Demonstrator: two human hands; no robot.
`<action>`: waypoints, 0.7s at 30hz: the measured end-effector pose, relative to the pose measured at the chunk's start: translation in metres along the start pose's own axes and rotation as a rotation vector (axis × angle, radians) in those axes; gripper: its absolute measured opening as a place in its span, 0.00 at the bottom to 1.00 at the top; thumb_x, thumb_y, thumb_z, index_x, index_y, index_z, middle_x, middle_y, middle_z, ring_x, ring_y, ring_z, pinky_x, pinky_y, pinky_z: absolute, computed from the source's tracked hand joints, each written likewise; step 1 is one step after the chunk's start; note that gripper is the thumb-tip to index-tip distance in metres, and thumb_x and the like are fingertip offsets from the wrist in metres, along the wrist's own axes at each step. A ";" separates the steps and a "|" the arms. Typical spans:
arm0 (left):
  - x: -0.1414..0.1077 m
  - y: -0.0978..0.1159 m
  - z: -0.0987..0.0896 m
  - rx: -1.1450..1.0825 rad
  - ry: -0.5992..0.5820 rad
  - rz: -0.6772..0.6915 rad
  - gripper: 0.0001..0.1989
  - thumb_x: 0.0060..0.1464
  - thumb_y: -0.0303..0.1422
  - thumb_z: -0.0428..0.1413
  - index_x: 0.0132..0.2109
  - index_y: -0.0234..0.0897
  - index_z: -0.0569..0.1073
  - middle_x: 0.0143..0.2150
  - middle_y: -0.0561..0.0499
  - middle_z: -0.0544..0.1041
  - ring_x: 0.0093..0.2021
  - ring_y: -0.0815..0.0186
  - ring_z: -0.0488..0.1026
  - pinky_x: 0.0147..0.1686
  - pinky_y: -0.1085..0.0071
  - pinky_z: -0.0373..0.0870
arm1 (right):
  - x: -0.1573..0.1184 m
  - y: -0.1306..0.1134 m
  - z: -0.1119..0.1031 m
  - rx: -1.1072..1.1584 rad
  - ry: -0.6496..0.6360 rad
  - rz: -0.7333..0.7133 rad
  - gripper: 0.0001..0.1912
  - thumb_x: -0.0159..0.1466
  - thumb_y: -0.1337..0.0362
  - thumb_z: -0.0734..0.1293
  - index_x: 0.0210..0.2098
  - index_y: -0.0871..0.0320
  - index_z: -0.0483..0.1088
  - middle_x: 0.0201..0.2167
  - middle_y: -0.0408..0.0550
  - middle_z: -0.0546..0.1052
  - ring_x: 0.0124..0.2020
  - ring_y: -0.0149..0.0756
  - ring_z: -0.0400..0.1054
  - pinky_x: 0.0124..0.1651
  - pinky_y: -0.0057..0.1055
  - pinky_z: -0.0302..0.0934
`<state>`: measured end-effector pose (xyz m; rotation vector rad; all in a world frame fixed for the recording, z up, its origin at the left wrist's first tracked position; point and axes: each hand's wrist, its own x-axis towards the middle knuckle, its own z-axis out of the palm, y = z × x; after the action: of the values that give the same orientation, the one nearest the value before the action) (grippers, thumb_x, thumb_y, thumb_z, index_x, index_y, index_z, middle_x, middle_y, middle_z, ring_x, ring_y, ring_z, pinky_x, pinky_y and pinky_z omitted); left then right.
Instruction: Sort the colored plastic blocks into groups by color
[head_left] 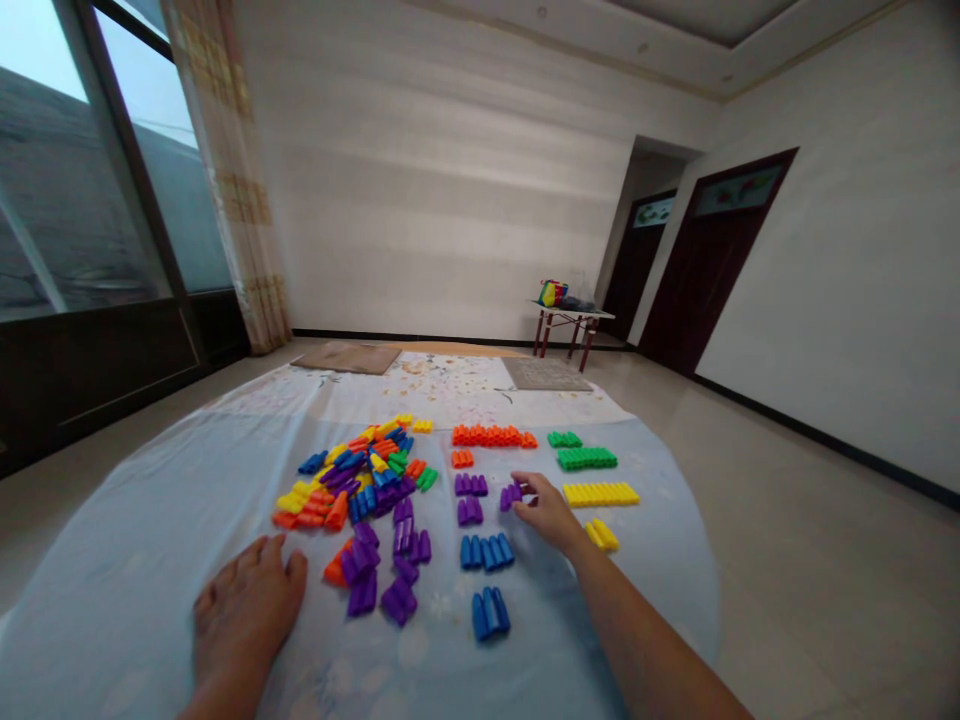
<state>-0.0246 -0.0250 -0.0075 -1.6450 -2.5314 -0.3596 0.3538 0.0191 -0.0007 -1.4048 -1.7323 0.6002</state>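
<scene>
My right hand (541, 508) pinches a small purple plastic piece (511, 496), tube-like and joined side by side, just right of two short purple rows (471, 485). My left hand (251, 600) lies flat on the cloth with its fingers loosely apart, holding nothing. Between my hands is a mixed heap (360, 465) of orange, yellow, blue, green and purple pieces. Loose purple pieces (399, 602) lie at the heap's near side. Blue pieces (487, 552) stand in a row below the purple rows, with another blue group (490, 614) nearer me.
Beyond my right hand lie an orange row (491, 436), green rows (587, 458) and a yellow row (601, 495). A pale blue cloth (150, 560) covers the round table. Two flat mats (346, 357) lie at its far edge. A small side table (576, 314) stands by the wall.
</scene>
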 end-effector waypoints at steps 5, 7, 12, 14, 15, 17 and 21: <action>0.003 -0.001 0.002 -0.009 -0.011 -0.003 0.28 0.56 0.42 0.35 0.57 0.34 0.64 0.59 0.43 0.64 0.57 0.53 0.59 0.56 0.55 0.52 | -0.005 0.027 -0.008 -0.204 -0.048 0.040 0.23 0.50 0.71 0.65 0.47 0.61 0.70 0.42 0.52 0.74 0.43 0.40 0.66 0.50 0.36 0.59; 0.003 -0.001 0.001 -0.010 -0.011 -0.001 0.28 0.55 0.42 0.35 0.57 0.34 0.64 0.58 0.43 0.64 0.57 0.52 0.60 0.55 0.55 0.53 | -0.006 0.027 -0.008 -0.236 -0.056 0.026 0.24 0.50 0.70 0.66 0.47 0.59 0.70 0.44 0.51 0.74 0.45 0.40 0.66 0.51 0.36 0.58; 0.002 -0.001 0.000 0.010 -0.011 0.003 0.28 0.55 0.42 0.35 0.57 0.34 0.64 0.58 0.43 0.65 0.56 0.52 0.60 0.55 0.55 0.54 | 0.004 0.017 -0.008 -0.233 -0.061 -0.021 0.21 0.51 0.70 0.66 0.46 0.57 0.71 0.44 0.49 0.74 0.46 0.40 0.66 0.52 0.35 0.57; 0.003 -0.002 0.001 0.015 0.000 0.007 0.29 0.56 0.43 0.34 0.56 0.34 0.64 0.58 0.43 0.65 0.56 0.52 0.60 0.55 0.55 0.53 | 0.015 0.012 -0.007 -0.237 -0.039 -0.046 0.22 0.51 0.71 0.66 0.47 0.58 0.71 0.45 0.50 0.74 0.46 0.39 0.66 0.53 0.34 0.57; 0.003 -0.003 0.002 0.017 0.005 0.008 0.29 0.56 0.43 0.34 0.56 0.34 0.64 0.58 0.43 0.65 0.56 0.52 0.60 0.55 0.55 0.53 | 0.021 0.010 -0.005 -0.249 -0.036 -0.055 0.22 0.51 0.71 0.66 0.47 0.59 0.70 0.46 0.50 0.74 0.46 0.39 0.66 0.53 0.34 0.56; 0.004 -0.004 0.004 0.019 0.006 0.014 0.29 0.56 0.43 0.34 0.56 0.34 0.64 0.57 0.42 0.65 0.55 0.52 0.61 0.55 0.55 0.54 | 0.033 0.007 -0.001 -0.277 -0.046 -0.051 0.22 0.51 0.72 0.66 0.47 0.59 0.70 0.46 0.50 0.74 0.47 0.39 0.65 0.53 0.35 0.56; 0.005 -0.004 0.005 0.024 0.005 0.024 0.28 0.55 0.43 0.34 0.56 0.34 0.64 0.57 0.42 0.65 0.55 0.52 0.61 0.54 0.55 0.54 | 0.046 0.008 0.011 -0.305 -0.072 -0.009 0.23 0.51 0.72 0.66 0.47 0.58 0.70 0.46 0.50 0.74 0.48 0.40 0.66 0.53 0.36 0.56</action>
<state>-0.0303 -0.0210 -0.0121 -1.6618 -2.5001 -0.3290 0.3467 0.0669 0.0007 -1.5980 -1.9485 0.3960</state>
